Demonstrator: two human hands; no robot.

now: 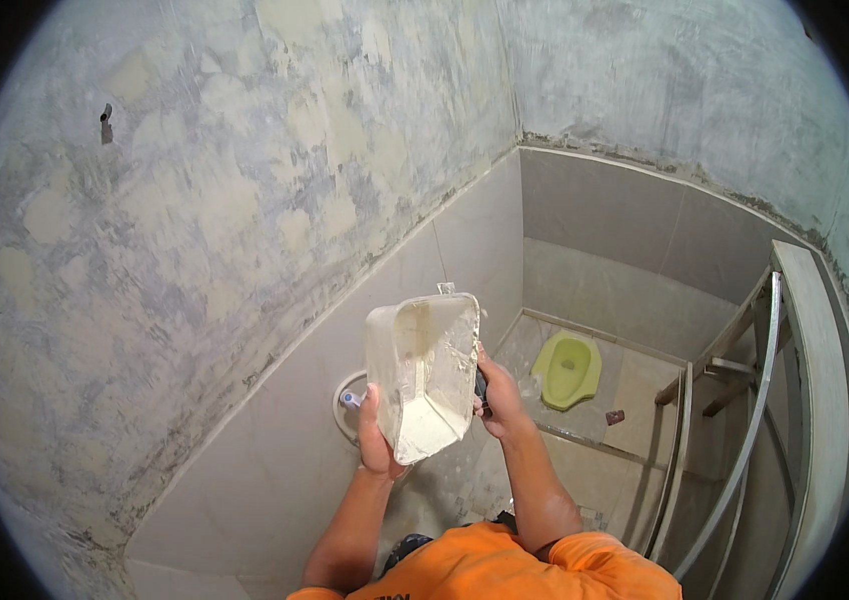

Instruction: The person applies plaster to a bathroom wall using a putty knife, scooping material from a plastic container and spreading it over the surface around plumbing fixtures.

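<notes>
A whitish plastic tub is held up in front of me, tilted so that its inside faces me. Pale, putty-like paste coats its walls and lies thicker at the lower end. My left hand grips the tub's lower left side, thumb along the outside wall. My right hand is closed at the tub's right side, with a dark handle between it and the wall; the rest of that tool is hidden behind the tub. The fingertips of both hands are largely out of sight.
A patchily skimmed wall rises at left above grey tiles. A round white fitting with a blue-tipped piece is beside the tub. A yellow-green squat toilet is set in the floor. A frame with metal rails stands at right.
</notes>
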